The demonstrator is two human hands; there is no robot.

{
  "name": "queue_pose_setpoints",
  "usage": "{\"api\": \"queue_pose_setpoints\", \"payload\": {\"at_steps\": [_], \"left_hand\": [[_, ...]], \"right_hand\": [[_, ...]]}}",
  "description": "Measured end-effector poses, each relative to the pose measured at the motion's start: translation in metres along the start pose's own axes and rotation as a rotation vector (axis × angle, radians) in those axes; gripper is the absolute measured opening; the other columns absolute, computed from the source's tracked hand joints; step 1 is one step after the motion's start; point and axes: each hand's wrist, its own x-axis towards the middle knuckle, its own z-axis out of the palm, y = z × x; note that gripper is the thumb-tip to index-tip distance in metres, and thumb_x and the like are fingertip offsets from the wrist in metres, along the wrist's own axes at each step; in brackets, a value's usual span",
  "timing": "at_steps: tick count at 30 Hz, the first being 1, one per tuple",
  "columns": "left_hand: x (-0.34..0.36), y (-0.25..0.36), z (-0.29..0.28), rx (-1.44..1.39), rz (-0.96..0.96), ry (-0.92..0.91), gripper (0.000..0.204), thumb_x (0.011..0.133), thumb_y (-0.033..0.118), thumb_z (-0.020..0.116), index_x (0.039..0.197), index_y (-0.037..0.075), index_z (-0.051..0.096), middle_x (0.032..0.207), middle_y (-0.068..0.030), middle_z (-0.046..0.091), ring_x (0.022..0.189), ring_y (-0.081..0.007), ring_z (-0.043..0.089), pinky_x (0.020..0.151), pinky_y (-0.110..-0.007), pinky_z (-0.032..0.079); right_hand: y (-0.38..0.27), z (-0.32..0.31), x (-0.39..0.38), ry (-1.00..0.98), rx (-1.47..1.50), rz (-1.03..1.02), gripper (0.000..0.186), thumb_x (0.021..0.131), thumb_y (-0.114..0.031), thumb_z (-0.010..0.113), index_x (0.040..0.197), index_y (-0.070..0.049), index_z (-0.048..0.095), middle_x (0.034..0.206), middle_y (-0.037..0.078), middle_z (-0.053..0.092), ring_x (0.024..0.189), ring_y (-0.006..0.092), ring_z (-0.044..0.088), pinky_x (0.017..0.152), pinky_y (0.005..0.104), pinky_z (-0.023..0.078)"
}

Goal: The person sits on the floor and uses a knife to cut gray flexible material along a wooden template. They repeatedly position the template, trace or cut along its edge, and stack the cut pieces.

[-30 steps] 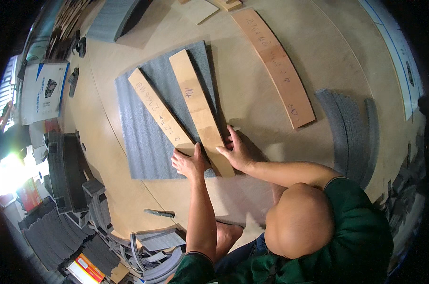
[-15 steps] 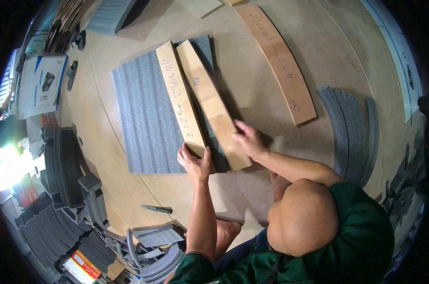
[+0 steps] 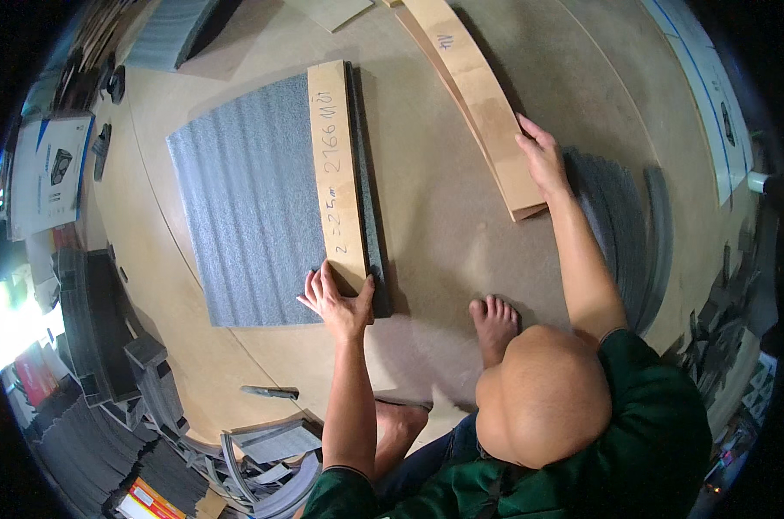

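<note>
On the grey foam sheet (image 3: 245,199) lies a straight tan strip (image 3: 333,164) with handwriting, close along the sheet's right side. My left hand (image 3: 342,307) grips the strip's near end, thumb on its right edge and fingers on its left. Farther right, my right hand (image 3: 543,160) holds a second tan strip (image 3: 478,86) by its right edge near the lower end. That strip lies over a curved reddish-brown strip (image 3: 474,130), covering most of it; whether the two touch all along, I cannot tell.
A stack of curved grey foam pieces (image 3: 604,199) lies just right of my right hand. A knife-like tool (image 3: 269,392) rests on the floor at the near left. Foam offcuts (image 3: 279,441) crowd the lower left, and a white box (image 3: 50,173) stands at the far left.
My right hand has carried the second tan strip from the foam sheet rightward onto the reddish-brown strip. My left hand stays at the first strip's near end, which now sits straighter on the sheet.
</note>
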Motion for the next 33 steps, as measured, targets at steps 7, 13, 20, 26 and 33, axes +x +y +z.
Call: {"api": "queue_pose_setpoints", "payload": {"at_steps": [7, 13, 20, 26, 33], "left_hand": [[-0.003, 0.009, -0.01, -0.013, -0.038, -0.244, 0.122, 0.066, 0.061, 0.093, 0.165, 0.016, 0.037, 0.157, -0.0207, 0.044, 0.156, -0.0428, 0.028, 0.122, -0.076, 0.013], [-0.029, -0.03, -0.033, 0.029, 0.381, -0.422, 0.108, 0.069, 0.041, 0.096, 0.162, 0.018, 0.045, 0.166, -0.0251, 0.035, 0.157, -0.0447, 0.028, 0.127, -0.067, 0.016], [-0.049, -0.05, -0.015, 0.025, 0.372, -0.306, 0.073, 0.079, 0.013, 0.087, 0.146, 0.032, 0.066, 0.161, -0.0168, 0.051, 0.152, -0.0435, 0.042, 0.123, -0.069, 0.025], [-0.049, -0.051, -0.007, 0.027, 0.403, -0.249, 0.069, 0.08, 0.013, 0.086, 0.144, 0.031, 0.067, 0.158, -0.0186, 0.053, 0.151, -0.0464, 0.043, 0.122, -0.072, 0.025], [-0.048, -0.041, -0.016, 0.02, 0.378, -0.317, 0.068, 0.082, 0.015, 0.086, 0.145, 0.03, 0.067, 0.158, -0.0193, 0.053, 0.151, -0.0478, 0.041, 0.12, -0.074, 0.025]], "right_hand": [[-0.053, 0.068, -0.032, 0.149, -0.236, -0.432, 0.068, 0.097, -0.037, 0.075, 0.156, -0.012, 0.051, 0.139, 0.02, 0.063, 0.118, 0.0315, 0.066, 0.105, 0.0441, 0.052], [-0.078, 0.193, -0.056, -0.508, -0.256, -0.273, 0.095, 0.094, -0.054, 0.077, 0.163, -0.002, 0.036, 0.14, 0.03, 0.059, 0.113, 0.0365, 0.069, 0.097, 0.0458, 0.057], [-0.089, 0.238, -0.042, -0.531, -0.299, -0.248, 0.108, 0.088, -0.058, 0.08, 0.163, 0.002, 0.03, 0.137, 0.035, 0.057, 0.125, 0.047, 0.063, 0.107, 0.05, 0.053], [-0.09, 0.238, -0.043, -0.563, -0.295, -0.173, 0.105, 0.088, -0.056, 0.08, 0.164, -0.002, 0.033, 0.139, 0.03, 0.059, 0.13, 0.044, 0.059, 0.112, 0.0496, 0.049], [-0.083, 0.242, -0.041, -0.545, -0.234, -0.203, 0.107, 0.087, -0.05, 0.083, 0.166, -0.003, 0.029, 0.147, 0.03, 0.056, 0.137, 0.0429, 0.056, 0.116, 0.0479, 0.046]]}}
